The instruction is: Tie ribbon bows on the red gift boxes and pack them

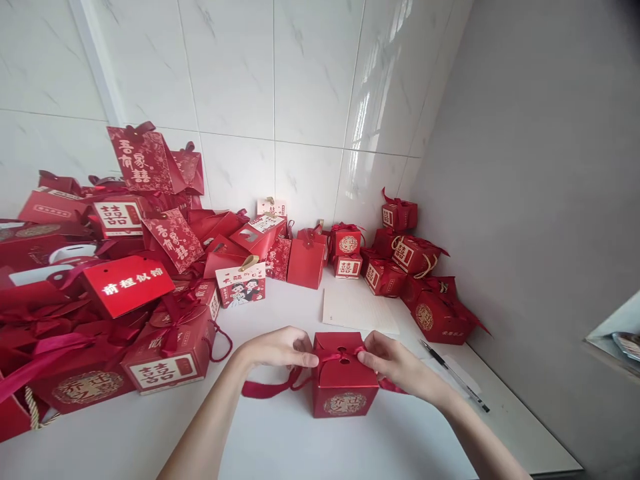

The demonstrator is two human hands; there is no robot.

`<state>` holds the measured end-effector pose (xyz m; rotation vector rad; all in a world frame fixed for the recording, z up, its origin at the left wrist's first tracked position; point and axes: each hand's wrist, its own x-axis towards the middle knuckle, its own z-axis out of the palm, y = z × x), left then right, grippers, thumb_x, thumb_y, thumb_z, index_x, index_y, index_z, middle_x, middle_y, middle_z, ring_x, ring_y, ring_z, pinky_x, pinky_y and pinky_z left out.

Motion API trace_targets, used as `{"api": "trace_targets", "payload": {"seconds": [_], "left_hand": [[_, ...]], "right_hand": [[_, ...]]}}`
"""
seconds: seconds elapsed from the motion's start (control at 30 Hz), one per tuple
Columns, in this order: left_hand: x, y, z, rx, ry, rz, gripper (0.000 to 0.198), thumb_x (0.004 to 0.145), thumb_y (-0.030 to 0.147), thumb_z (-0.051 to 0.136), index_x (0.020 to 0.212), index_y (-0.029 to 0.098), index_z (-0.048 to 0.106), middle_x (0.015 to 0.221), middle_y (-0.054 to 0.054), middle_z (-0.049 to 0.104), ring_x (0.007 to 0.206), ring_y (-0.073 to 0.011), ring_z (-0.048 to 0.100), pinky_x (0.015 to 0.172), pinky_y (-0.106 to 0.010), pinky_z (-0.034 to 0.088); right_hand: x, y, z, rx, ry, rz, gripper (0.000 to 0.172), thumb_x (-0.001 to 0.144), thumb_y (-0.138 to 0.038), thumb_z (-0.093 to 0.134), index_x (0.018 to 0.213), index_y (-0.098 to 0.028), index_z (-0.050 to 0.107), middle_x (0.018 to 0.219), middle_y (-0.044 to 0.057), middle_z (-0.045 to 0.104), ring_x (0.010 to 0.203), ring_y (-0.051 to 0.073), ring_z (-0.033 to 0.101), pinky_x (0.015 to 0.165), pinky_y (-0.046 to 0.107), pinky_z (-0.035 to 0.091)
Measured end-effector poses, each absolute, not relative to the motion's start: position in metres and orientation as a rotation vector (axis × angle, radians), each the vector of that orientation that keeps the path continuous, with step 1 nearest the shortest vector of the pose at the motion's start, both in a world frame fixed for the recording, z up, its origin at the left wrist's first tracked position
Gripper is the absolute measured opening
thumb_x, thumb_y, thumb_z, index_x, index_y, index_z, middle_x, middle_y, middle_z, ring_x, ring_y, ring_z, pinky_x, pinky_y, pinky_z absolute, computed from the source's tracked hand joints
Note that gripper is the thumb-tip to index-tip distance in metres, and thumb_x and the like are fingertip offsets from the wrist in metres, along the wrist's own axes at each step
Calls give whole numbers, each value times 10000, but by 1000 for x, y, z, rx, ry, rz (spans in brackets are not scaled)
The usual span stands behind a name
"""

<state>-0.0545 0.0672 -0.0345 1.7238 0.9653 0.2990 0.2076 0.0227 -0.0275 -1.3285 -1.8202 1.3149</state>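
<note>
A red gift box (346,401) with a gold round emblem stands upright on the white table, directly in front of me. Across its top, through a round hole, runs a dark red ribbon (267,389); its ends trail out on both sides. My left hand (285,348) is closed at the box's left edge, thumb and fingers pinching the ribbon. On the other side my right hand (393,360) pinches the ribbon too, its thumb close to the hole. Part of the fingers of both hands is hidden behind the thumbs and box.
A large heap of red gift boxes (90,387) and bags fills the left side. Smaller boxes (385,277) are stacked back right against the wall. A lined paper sheet (357,312) lies behind my box, and a black pen (455,375) lies to its right. Tiled and grey walls bound the table.
</note>
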Motion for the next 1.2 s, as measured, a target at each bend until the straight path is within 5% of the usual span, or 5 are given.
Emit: {"api": "trace_targets", "payload": {"seconds": [0.17, 0.4, 0.7, 0.93, 1.2], "left_hand": [[-58, 69, -33, 1770, 894, 256, 500, 654, 655, 634, 679, 166, 532, 617, 32, 450, 577, -113, 369, 542, -259, 245], [-69, 70, -29, 1755, 890, 292, 438, 742, 586, 590, 615, 171, 530, 593, 44, 367, 573, -107, 301, 558, -267, 205], [-74, 67, -25, 1587, 780, 301, 243, 716, 411, 634, 689, 180, 704, 581, 13, 512, 562, -117, 348, 570, -284, 242], [-78, 69, -28, 1482, 700, 352, 283, 611, 391, 655, 733, 145, 722, 530, 18, 485, 505, -95, 340, 520, -266, 200], [-75, 70, -37, 1438, 722, 411, 212, 588, 333, 660, 643, 132, 699, 491, 14, 512, 469, -85, 364, 512, -259, 251]], "right_hand": [[212, 24, -32, -1277, -1649, 1588, 469, 733, -627, 614, 674, -179, 488, 651, -4, 546, 592, 111, 510, 530, 242, 389], [224, 28, -46, -1027, -1483, 1622, 398, 764, -573, 626, 757, -192, 508, 879, 35, 576, 844, 165, 579, 822, 347, 469], [217, 25, -56, -873, -1490, 1651, 294, 811, -481, 632, 873, -218, 518, 839, -12, 536, 722, 112, 532, 661, 265, 430], [217, 26, -69, -866, -1444, 1623, 334, 779, -522, 646, 861, -235, 495, 920, 8, 590, 814, 154, 555, 765, 306, 416], [219, 27, -76, -928, -1595, 1570, 412, 777, -606, 578, 781, -194, 562, 698, -6, 516, 640, 135, 416, 629, 281, 313]]}}
